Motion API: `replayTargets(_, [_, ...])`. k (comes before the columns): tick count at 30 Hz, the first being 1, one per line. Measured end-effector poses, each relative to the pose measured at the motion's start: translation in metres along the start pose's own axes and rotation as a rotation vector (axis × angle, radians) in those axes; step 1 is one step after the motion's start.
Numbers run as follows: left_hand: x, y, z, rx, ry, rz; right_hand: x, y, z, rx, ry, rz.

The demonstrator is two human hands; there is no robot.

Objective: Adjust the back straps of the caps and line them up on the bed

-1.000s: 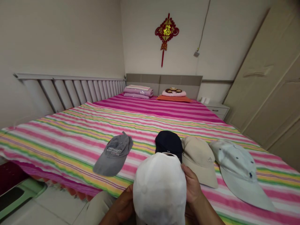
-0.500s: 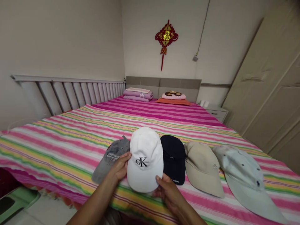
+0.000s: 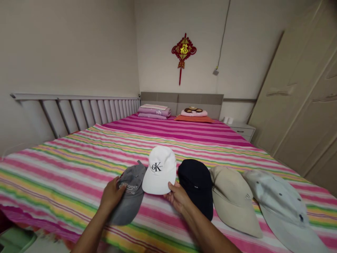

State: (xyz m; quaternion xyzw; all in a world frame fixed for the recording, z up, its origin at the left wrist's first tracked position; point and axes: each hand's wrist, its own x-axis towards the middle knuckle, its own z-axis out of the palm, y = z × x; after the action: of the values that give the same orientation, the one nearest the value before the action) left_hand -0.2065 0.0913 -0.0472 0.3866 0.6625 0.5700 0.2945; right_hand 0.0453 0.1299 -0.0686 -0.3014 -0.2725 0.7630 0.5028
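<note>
A white baseball cap (image 3: 161, 175) with black "CK" lettering is pinched at the right side of its brim by my right hand (image 3: 179, 196), thumb on top. On the left, my left hand (image 3: 112, 194) grips the side of a grey baseball cap (image 3: 127, 203), its thumb over the front lettering and the other fingers partly hidden. The white cap overlaps the grey cap's right edge. Close to my right wrist lies a navy cap (image 3: 196, 182); beyond it are a beige cap (image 3: 233, 200) and a pale grey-green cap (image 3: 284, 207), side by side in a row.
The bed's striped cover (image 3: 65, 175) lies under the caps. Folded purple bedding (image 3: 154, 111) and a pink-and-orange stack (image 3: 194, 116) sit by the headboard (image 3: 160, 96). A white radiator (image 3: 86, 109) runs along the left wall; a nightstand (image 3: 243, 130) stands at the right.
The white cap has moved away from me, farther up the bed, held by my right hand. My left hand has left it and taken hold of the grey cap, which has turned slightly.
</note>
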Motion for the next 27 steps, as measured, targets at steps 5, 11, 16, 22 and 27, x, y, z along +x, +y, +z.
replayTargets(5, [-0.020, -0.055, -0.042, 0.497, 0.101, -0.047, 0.002, -0.001, -0.005, 0.013, 0.000, -0.002])
replayTargets(11, [-0.046, -0.058, -0.037, 0.018, 0.220, -0.312, 0.017, -0.004, -0.008, 0.040, 0.024, -0.005])
replayTargets(16, [-0.082, -0.055, -0.013, -0.681, 0.368, -0.505, 0.028, 0.017, -0.027, 0.057, 0.124, 0.067])
replayTargets(22, [-0.089, -0.050, -0.018, -0.990, 0.312, -0.679, 0.026, 0.028, -0.032, 0.026, 0.224, 0.142])
replayTargets(27, [-0.081, -0.048, -0.046, -0.935, 0.323, -0.453, 0.013, 0.030, -0.025, -0.003, 0.322, 0.172])
